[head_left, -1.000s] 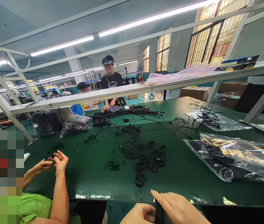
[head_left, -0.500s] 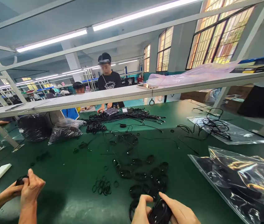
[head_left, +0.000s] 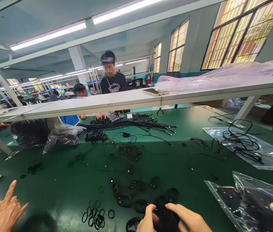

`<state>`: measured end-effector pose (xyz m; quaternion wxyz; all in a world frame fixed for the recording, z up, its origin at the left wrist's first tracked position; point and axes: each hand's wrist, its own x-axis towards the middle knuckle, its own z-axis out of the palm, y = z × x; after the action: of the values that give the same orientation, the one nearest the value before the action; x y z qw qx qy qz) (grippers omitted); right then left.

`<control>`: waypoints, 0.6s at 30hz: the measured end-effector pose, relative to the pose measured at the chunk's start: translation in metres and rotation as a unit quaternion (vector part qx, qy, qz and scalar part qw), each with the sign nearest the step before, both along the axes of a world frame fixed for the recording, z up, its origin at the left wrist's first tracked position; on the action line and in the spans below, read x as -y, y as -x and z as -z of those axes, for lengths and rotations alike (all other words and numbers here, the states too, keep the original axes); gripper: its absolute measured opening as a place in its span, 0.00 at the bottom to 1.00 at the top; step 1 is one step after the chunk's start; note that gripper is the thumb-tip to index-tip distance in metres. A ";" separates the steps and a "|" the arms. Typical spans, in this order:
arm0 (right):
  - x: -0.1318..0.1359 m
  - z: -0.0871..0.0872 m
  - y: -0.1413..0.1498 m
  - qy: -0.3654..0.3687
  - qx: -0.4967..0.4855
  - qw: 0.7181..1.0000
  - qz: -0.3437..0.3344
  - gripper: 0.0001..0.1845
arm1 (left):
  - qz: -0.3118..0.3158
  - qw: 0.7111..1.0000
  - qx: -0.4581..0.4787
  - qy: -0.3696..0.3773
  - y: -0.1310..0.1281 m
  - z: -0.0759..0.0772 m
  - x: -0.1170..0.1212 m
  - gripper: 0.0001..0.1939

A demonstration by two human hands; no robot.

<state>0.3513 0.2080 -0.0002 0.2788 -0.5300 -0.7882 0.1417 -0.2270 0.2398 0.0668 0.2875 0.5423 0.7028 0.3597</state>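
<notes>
My left hand [head_left: 148, 220] and my right hand [head_left: 187, 219] sit at the bottom edge of the view, both closed around a coiled black cable bundle [head_left: 168, 221]. Several similar black coils [head_left: 124, 201] lie on the green bench mat [head_left: 54, 190] just beyond my hands. A loose pile of small black rubber rings [head_left: 95, 216] lies to their left. At the lower left, a co-worker's hand [head_left: 7, 209] has its fingers spread and shows nothing held.
Long black cables [head_left: 131, 126] lie across the bench's far side. Black wire [head_left: 241, 141] rests on a clear plastic bag, and another bag [head_left: 238, 203] lies at right. Bagged black goods [head_left: 62, 138] sit at left. A white shelf [head_left: 117, 101] spans the bench; a person [head_left: 113, 82] stands beyond.
The view has tilted and shifted, moving the bench contents. My hands still grip the black bundle. The co-worker's hands no longer show a black ring, and their fingers have spread.
</notes>
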 end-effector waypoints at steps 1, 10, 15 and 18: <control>-0.013 0.002 -0.010 0.044 0.005 0.997 0.055 0.22 | -0.069 0.996 0.012 -0.050 0.001 0.005 0.001 0.32; -0.093 0.038 -0.062 0.159 0.048 0.943 0.288 0.20 | -0.180 0.949 0.164 -0.200 0.005 0.015 0.001 0.49; -0.104 0.030 -0.019 0.150 -0.121 0.946 0.260 0.19 | -0.171 0.962 0.064 -0.201 -0.004 0.001 0.010 0.44; -0.121 0.023 0.033 0.216 -0.257 0.930 0.147 0.19 | -0.187 0.959 0.035 -0.210 -0.024 -0.010 0.016 0.45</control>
<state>0.3185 0.3288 -0.0229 0.3680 -0.6330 -0.5531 0.3975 -0.2030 0.2238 0.0768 0.1191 0.4364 0.6900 0.5651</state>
